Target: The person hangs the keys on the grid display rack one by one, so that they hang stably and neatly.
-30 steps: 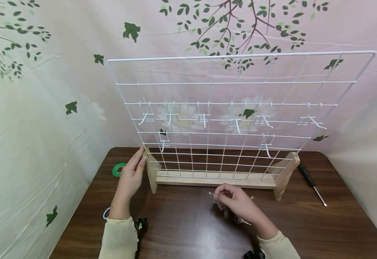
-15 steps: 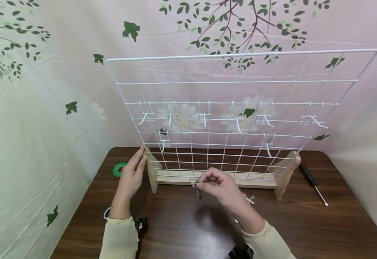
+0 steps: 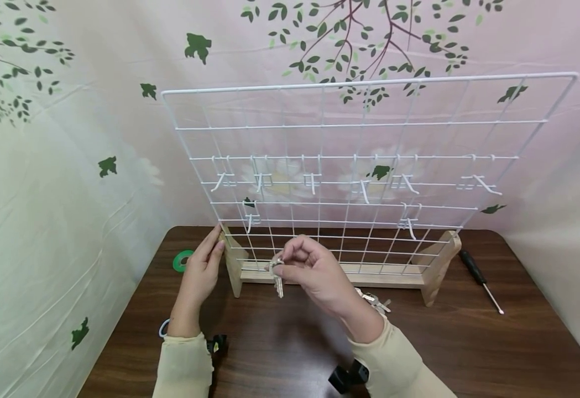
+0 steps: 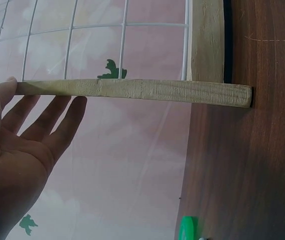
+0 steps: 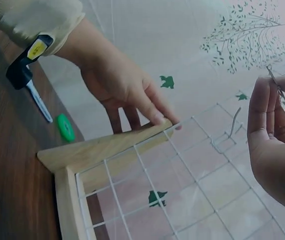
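Silvery keys [image 3: 279,286] hang from a ring [image 3: 275,262] I see my right hand [image 3: 317,275] pinching, before the white wire grid [image 3: 320,157]; my left hand [image 3: 204,268] grips the wooden left upright [image 3: 231,264] between thumb and fingers, a green roll [image 3: 177,261] near it

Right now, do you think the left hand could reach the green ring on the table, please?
Probably yes: the green ring lies close beside the left hand with nothing visible in between, though that hand would likely need to release the wooden side panel it grips.
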`<action>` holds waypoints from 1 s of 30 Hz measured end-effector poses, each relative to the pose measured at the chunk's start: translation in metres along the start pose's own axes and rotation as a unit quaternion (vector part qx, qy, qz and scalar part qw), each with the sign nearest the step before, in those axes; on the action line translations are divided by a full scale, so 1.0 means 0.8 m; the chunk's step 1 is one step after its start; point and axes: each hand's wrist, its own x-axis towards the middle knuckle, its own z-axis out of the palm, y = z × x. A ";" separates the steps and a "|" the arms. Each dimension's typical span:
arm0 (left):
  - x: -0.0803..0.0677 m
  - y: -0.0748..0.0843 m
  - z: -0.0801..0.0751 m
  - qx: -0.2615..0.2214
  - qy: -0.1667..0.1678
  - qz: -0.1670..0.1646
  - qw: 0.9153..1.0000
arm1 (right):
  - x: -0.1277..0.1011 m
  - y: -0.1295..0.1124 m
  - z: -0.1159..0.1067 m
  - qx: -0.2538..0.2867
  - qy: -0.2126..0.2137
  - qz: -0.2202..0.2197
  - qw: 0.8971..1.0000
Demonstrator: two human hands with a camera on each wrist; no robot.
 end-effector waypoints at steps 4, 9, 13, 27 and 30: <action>0.001 -0.001 0.001 0.001 -0.001 0.001 1.000 | 0.007 -0.007 0.009 -0.011 0.009 -0.007 1.000; 0.002 -0.003 0.003 0.003 0.004 0.002 1.000 | 0.018 -0.014 0.019 -0.029 0.017 -0.008 0.999; 0.002 -0.003 0.004 0.002 0.005 -0.002 1.000 | 0.029 -0.020 0.029 -0.051 0.020 -0.028 0.998; -0.002 -0.008 0.000 -0.026 -0.002 0.007 1.000 | 0.074 -0.037 0.100 -0.121 0.050 -0.158 0.979; -0.002 -0.007 0.003 -0.036 0.005 0.011 0.999 | 0.080 -0.037 0.108 -0.120 0.070 -0.185 0.973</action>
